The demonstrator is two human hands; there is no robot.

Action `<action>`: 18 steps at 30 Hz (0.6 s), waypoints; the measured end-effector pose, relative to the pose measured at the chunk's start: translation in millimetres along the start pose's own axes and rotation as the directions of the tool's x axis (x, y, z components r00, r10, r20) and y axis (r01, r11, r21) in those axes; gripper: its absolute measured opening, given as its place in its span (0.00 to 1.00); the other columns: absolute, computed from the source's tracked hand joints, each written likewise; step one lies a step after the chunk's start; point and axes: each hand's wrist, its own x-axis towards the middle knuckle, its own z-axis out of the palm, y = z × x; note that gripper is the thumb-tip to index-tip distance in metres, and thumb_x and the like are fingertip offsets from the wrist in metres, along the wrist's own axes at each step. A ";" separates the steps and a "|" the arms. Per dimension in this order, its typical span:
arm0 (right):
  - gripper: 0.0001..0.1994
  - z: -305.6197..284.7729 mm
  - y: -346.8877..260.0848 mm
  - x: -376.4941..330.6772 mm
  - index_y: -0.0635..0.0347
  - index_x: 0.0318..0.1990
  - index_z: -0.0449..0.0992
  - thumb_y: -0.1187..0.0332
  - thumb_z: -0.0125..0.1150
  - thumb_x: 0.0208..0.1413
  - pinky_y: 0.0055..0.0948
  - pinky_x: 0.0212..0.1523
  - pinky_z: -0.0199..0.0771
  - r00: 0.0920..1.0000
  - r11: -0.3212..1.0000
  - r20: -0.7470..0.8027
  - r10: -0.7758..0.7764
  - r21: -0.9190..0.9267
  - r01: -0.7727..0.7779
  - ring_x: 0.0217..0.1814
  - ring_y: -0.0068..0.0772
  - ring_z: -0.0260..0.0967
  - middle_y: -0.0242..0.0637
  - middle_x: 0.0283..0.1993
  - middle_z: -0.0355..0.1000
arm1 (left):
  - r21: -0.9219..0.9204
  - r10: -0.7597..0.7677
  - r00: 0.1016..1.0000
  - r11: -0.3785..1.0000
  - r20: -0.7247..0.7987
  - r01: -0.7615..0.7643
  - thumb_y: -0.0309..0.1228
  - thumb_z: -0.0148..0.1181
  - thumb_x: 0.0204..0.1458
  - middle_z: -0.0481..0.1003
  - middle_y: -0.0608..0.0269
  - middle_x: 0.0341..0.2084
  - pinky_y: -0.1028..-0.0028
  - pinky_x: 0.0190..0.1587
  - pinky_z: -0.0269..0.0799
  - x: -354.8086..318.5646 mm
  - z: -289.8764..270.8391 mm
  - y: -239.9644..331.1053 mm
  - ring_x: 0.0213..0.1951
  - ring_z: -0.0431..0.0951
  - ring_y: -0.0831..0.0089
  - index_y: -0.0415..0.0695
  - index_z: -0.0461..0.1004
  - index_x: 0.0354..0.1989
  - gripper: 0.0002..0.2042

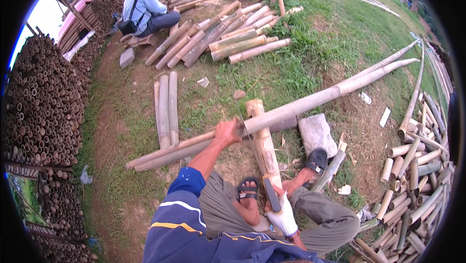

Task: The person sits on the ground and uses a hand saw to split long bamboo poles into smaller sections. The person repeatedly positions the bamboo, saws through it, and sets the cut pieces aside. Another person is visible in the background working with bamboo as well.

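Observation:
A long bamboo pole (301, 102) lies slantwise in front of me, with a second pole close along its far side. It rests across a thick, pale bamboo support (264, 154) that runs between my feet. My bare left hand (228, 133) is closed around the pole just left of this support. My right hand (283, 218), in a white glove, grips the dark handle of a hand saw (271, 194) near my knees. The saw's thin blade reaches up and away from me and crosses the pole just right of my left hand. How deep its teeth sit cannot be made out.
A grey stone block (318, 134) stands beside my sandalled right foot. Several cut bamboo lengths (173, 103) lie at left, more (252, 47) farther ahead near a seated person (143, 8). Stacked bamboo (46, 103) rises at far left; a loose heap (412, 175) lies right.

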 end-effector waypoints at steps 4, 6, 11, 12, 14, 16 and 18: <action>0.39 -4.2 -0.4 -22.1 0.61 0.75 0.63 0.82 0.65 0.53 0.24 0.49 0.75 0.959 0.963 -0.091 -0.269 -0.046 0.266 0.46 0.23 0.71 0.35 0.54 0.71 | -0.019 0.000 0.999 1.000 -0.049 -0.001 0.48 0.88 0.32 0.87 0.44 0.40 0.49 0.52 0.84 -4.5 -0.9 11.6 0.46 0.88 0.43 0.42 0.75 0.56 0.42; 0.39 7.5 -10.2 42.1 0.60 0.75 0.63 0.83 0.64 0.52 0.24 0.49 0.75 0.971 0.972 -0.056 -0.233 -0.026 0.232 0.46 0.23 0.70 0.34 0.52 0.71 | -0.015 0.020 0.997 1.000 -0.072 -0.021 0.49 0.87 0.33 0.87 0.45 0.40 0.49 0.52 0.84 -4.3 -5.2 13.9 0.45 0.88 0.44 0.42 0.75 0.55 0.40; 0.32 38.2 -48.4 204.7 0.59 0.68 0.69 0.80 0.66 0.52 0.30 0.54 0.76 0.926 0.914 -0.130 -0.355 0.161 0.373 0.50 0.28 0.71 0.36 0.55 0.72 | -0.019 0.012 0.996 1.000 -0.086 -0.014 0.54 0.83 0.31 0.86 0.42 0.41 0.49 0.51 0.84 -2.6 1.0 3.9 0.46 0.88 0.44 0.42 0.76 0.55 0.42; 0.33 36.7 -52.0 199.7 0.59 0.68 0.69 0.80 0.67 0.52 0.30 0.54 0.77 0.939 0.925 -0.095 -0.331 0.164 0.343 0.51 0.29 0.71 0.36 0.54 0.73 | -0.036 0.027 0.997 0.999 -0.072 -0.030 0.53 0.81 0.31 0.86 0.42 0.41 0.49 0.51 0.84 -3.1 -4.1 5.7 0.45 0.87 0.43 0.42 0.76 0.55 0.42; 0.35 31.0 -47.5 175.5 0.59 0.71 0.68 0.79 0.67 0.53 0.31 0.52 0.77 0.900 0.904 -0.110 -0.421 0.028 0.427 0.49 0.28 0.72 0.35 0.52 0.73 | -0.010 0.051 0.997 0.999 -0.050 -0.051 0.52 0.80 0.32 0.86 0.42 0.41 0.49 0.51 0.84 -4.1 -7.9 6.8 0.45 0.87 0.42 0.41 0.76 0.55 0.40; 0.37 26.7 -31.8 116.5 0.59 0.74 0.66 0.80 0.67 0.54 0.30 0.55 0.78 0.960 0.963 -0.071 -0.271 -0.005 0.271 0.53 0.28 0.75 0.39 0.56 0.75 | 0.007 0.066 0.997 0.998 -0.038 -0.066 0.51 0.80 0.33 0.86 0.42 0.41 0.49 0.51 0.84 -3.2 -9.0 1.9 0.45 0.87 0.43 0.40 0.76 0.55 0.40; 0.38 12.8 -34.8 26.1 0.61 0.75 0.64 0.80 0.68 0.55 0.29 0.62 0.77 0.998 0.992 0.006 -0.067 0.110 0.066 0.61 0.30 0.77 0.44 0.62 0.77 | 0.003 0.062 0.998 0.998 -0.025 -0.062 0.50 0.81 0.34 0.86 0.42 0.41 0.49 0.51 0.84 -2.9 -5.4 -7.4 0.45 0.88 0.43 0.40 0.75 0.56 0.41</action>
